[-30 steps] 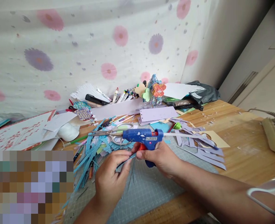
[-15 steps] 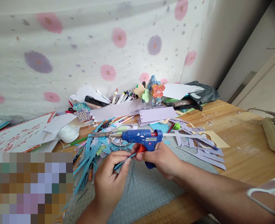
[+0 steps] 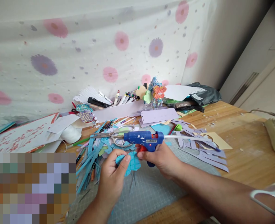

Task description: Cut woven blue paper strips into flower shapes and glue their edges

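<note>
In my left hand [image 3: 112, 179] a light-blue paper flower [image 3: 133, 163] is pinched between thumb and fingers, its broad face turned toward me. My right hand [image 3: 162, 158] wraps round the handle of a blue hot glue gun [image 3: 140, 137] with a red trigger and a small lit red light. The gun's nozzle points left, and a glue stick [image 3: 181, 137] sticks out of its back end. Just beyond the nozzle lie scissors [image 3: 115, 135] on top of paper scraps. Both hands are above the grey cutting mat [image 3: 165, 189].
Blue paper strips [image 3: 90, 161] heap up on the left, lilac paper offcuts [image 3: 212, 155] on the right. Behind stand paper flower ornaments [image 3: 159, 92], a holder [image 3: 118, 110] of markers and a black plastic bag [image 3: 207, 93]. A power strip [image 3: 274, 137] lies at the right edge.
My left hand has turned the blue paper flower from edge-on to showing its face. The glue gun stays in my right hand, and the view has shifted slightly.
</note>
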`<state>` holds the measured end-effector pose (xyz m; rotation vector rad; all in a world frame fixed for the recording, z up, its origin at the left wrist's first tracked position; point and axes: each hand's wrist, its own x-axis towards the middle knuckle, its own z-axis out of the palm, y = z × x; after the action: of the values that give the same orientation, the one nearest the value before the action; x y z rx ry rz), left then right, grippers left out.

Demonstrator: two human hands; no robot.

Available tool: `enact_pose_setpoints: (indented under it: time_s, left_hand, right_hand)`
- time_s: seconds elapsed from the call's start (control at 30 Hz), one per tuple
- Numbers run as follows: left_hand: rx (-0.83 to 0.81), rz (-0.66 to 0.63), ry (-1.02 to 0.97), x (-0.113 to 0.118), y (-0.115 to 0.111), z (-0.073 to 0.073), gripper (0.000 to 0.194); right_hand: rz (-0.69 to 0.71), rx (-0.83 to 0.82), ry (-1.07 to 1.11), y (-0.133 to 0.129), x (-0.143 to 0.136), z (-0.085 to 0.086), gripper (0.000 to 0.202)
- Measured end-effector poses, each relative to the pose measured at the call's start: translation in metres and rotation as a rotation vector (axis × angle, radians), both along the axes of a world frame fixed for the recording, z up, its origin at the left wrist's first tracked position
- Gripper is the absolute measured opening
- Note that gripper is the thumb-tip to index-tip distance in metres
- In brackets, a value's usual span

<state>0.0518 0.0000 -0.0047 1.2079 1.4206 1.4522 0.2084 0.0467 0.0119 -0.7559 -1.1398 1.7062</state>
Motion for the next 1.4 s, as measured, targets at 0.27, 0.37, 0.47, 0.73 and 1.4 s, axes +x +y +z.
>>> enact_pose_setpoints:
  time_s: [0.27, 0.37, 0.47, 0.73, 1.4]
  left_hand:
    - [-0.119, -0.169, -0.176, -0.004, 0.002, -0.004, 0.023]
    - [-0.088, -0.153, -0.212, -0.005, 0.003, 0.0, 0.023]
    - [-0.058, -0.151, -0.258, -0.003, 0.004, 0.006, 0.022]
    - [-0.121, -0.102, -0.354, -0.002, 0.006, 0.011, 0.023]
    - [-0.202, -0.275, -0.26, -0.007, 0.006, 0.005, 0.022]
  right_hand:
    - [-0.081, -0.064, -0.026, 0.001, -0.001, 0.001, 0.022]
    - [-0.11, -0.09, -0.011, 0.004, 0.0, 0.002, 0.026]
    - [-0.138, -0.088, 0.006, 0.007, 0.002, 0.001, 0.028]
    - [-0.128, -0.078, 0.019, 0.009, 0.003, 0.0, 0.027]
    - [-0.191, -0.111, -0.028, 0.01, 0.003, -0.001, 0.031]
